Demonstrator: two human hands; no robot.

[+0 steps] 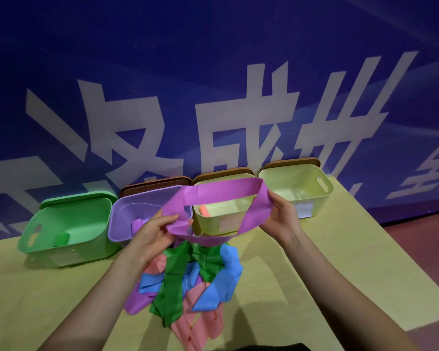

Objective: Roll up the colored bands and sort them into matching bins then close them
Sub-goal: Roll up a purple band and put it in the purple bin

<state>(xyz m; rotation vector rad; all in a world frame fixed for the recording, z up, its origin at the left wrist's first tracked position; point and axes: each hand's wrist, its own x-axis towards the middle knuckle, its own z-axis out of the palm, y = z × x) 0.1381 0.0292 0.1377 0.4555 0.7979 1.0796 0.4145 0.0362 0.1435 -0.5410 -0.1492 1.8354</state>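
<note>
A heap of loose bands (pixel 188 282), green, blue, pink and purple, lies unrolled on the surface (pixel 302 274), nearest the viewer. Above it, the left hand (pixel 157 231) and right hand (pixel 280 214) each pinch a purple band (pixel 218 192), stretched open, not yet rolled. Four bins stand uncovered behind; the purple bin (pixel 119 219) and green bin (pixel 69 224) each already hold a roll. Most sorting remains.
</note>
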